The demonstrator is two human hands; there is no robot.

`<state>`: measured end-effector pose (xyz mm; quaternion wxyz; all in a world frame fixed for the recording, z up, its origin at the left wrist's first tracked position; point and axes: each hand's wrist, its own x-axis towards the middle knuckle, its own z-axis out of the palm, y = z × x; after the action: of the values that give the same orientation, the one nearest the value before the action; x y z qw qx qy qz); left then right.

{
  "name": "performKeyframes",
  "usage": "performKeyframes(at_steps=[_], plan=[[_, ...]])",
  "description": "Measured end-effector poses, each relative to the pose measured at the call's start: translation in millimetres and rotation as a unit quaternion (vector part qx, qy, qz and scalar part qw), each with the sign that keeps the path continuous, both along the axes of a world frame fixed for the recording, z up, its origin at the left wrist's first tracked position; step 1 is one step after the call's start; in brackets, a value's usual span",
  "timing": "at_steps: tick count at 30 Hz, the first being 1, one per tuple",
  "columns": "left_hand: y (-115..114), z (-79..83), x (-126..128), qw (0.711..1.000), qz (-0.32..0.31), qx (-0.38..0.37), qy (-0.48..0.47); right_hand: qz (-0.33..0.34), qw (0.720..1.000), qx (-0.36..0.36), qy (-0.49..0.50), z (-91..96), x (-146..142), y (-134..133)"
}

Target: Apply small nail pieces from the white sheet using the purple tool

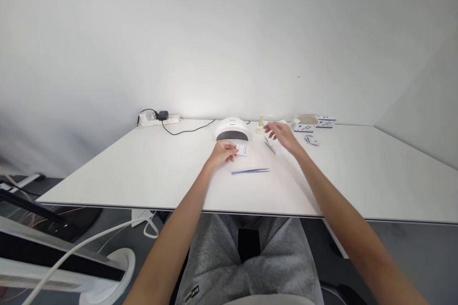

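My left hand (222, 152) is closed on a small white printed sachet (242, 150), pinched at its left edge just in front of a white nail lamp (232, 123). My right hand (282, 134) hovers over the table with fingers stretched and apart, nothing visible in them. Close to its fingertips stands a nail polish bottle (259, 127) with a pale yellow cap. Below that hand lies a thin silvery-grey flat piece (271, 147), too small to identify. Purple-blue tweezers (250, 171) lie crosswise between my forearms, nearer the table's front edge.
Small white and blue boxes (304, 127) stand at the back right, with several small packets (311, 140) before them. A power strip (148, 119) with a black adapter (162, 115) sits back left; its black cable (186, 132) runs toward the lamp. The wall bounds the white table (143, 171).
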<state>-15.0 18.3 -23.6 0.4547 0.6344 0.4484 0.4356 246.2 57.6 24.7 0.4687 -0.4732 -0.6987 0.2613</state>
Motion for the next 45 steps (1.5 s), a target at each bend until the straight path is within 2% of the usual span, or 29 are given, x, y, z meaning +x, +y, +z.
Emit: performKeyframes(at_steps=[3,6,9,14,19,25,34,45], plan=[[0.6,-1.4,-0.2,1.000,0.016,0.001,-0.011,0.066,0.998,-0.022,0.012,-13.5,-45.3,-14.2],[-0.4,-2.1,-0.3,1.000,0.017,0.003,-0.023,0.098,0.995,-0.031,0.013,-29.5,-62.5,-21.4],[-2.1,-2.5,-0.6,0.999,0.019,-0.001,-0.031,0.119,0.992,-0.035,0.000,-42.5,-61.7,-25.7],[-0.7,-4.6,-2.9,0.999,0.034,0.004,-0.041,0.082,0.997,-0.014,-0.003,-55.1,-61.8,-23.8],[1.6,-5.9,-4.3,0.998,0.063,0.018,0.002,0.044,0.999,0.003,-0.011,-60.9,-66.9,-18.5],[4.4,-8.7,-1.8,0.997,0.070,0.035,0.011,0.013,1.000,0.001,-0.017,-64.3,-65.2,-16.2],[0.5,-3.5,-1.4,0.997,0.073,0.025,0.008,0.026,0.999,-0.005,-0.022,-58.2,-68.0,-23.6],[6.0,-10.8,-2.6,0.998,0.047,0.038,0.013,0.057,0.996,0.048,-0.053,-68.2,-67.4,-18.3]])
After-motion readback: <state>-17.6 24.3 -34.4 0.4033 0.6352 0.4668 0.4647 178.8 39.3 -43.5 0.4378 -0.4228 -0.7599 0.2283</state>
